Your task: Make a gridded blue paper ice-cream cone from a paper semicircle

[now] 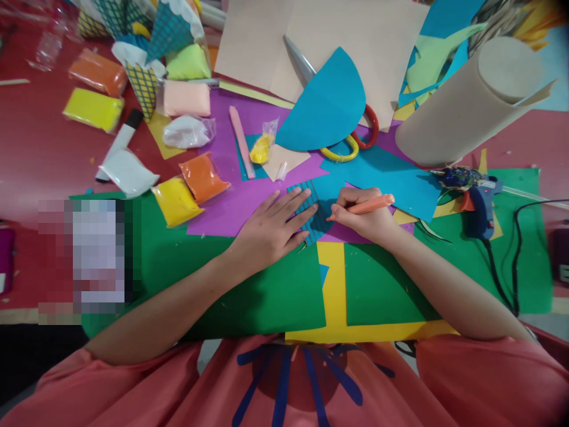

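My left hand (278, 228) lies flat with its fingers spread over a small blue sheet (316, 220) that carries dark parallel lines. Pinched in my right hand (367, 216) is an orange marker (371, 204), its tip close to the right edge of the lined sheet. Whether the tip touches the sheet I cannot tell. Beneath both hands lie purple paper (217, 213) and green sheets (213, 296). Just above them, a blue rounded paper piece (331, 104) covers the middle of a pair of scissors (340, 149) with red and yellow handles. A pink marker cap (242, 142) rests further left.
Packets of coloured clay, such as an orange one (204, 177), are scattered at left. Several patterned paper cones (143, 83) stand behind them. A rolled beige sheet (448, 112) and a corded glue gun (482, 204) are at right. Blurred squares hide an object at far left.
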Motion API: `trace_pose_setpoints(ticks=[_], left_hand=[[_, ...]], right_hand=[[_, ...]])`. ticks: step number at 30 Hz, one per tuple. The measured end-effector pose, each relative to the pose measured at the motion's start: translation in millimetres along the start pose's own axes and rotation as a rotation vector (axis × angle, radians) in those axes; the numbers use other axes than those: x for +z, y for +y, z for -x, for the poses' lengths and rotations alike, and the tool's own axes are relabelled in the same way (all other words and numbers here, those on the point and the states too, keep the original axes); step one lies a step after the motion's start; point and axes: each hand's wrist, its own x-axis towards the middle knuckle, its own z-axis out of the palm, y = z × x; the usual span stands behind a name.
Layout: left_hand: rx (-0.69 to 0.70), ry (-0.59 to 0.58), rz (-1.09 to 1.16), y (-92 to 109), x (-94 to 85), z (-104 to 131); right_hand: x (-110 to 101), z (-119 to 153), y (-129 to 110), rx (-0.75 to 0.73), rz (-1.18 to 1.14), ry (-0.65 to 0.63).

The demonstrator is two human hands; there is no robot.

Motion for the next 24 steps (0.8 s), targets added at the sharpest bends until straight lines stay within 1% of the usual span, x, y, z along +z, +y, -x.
trace_pose_setpoints(ticks=[5,13,19,22,24], left_hand=[[-0.015,-0.018,0.012,-0.3,0.1,0.4],[-0.012,-0.005,0.008,-0.4,0.7,0.8],[-0.006,-0.007,0.009,-1.2,1.2,0.9],[0.000,0.000,0.002,-1.8,2.4,1.3],[0.004,0.000,0.001,-2.2,3.0,1.4]], right_hand=[[-0.7,0.2,-2.4,-0.014,-0.025,-0.030],[-1.1,1.1,-2.3,-0.019,0.001,-0.081],[-1.8,0.8,-3.0,-0.026,0.008,-0.096],[-3.9,-0.5,-2.7,0.002,-0.070,-0.093],[-6.1,-1.8,-0.9,0.051,-0.192,-0.039]])
